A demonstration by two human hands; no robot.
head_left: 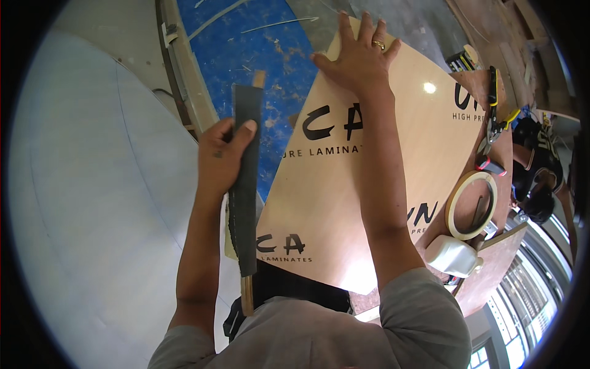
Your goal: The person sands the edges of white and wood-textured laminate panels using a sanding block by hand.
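Observation:
My left hand (222, 152) grips a sanding stick (247, 178), a narrow wooden strip wrapped in dark grey sandpaper. Bare wood shows at both its ends, and my thumb lies along its face. The stick stands beside the left edge of a tan laminate sheet (319, 209) printed with black lettering; whether it touches that edge I cannot tell. Spread flat on the sheet's far corner is my right hand (362, 58), fingers apart, a ring on one of them. My right forearm crosses the sheet and hides part of its print.
A blue, dust-speckled surface (246, 49) lies beyond the sheet. To the right are a tape roll (452, 206), a white plastic bottle (452, 256), yellow-handled snips (503, 123) and a red-and-black tool (490, 165). A large pale panel (92, 184) fills the left. Another person (538, 166) is at far right.

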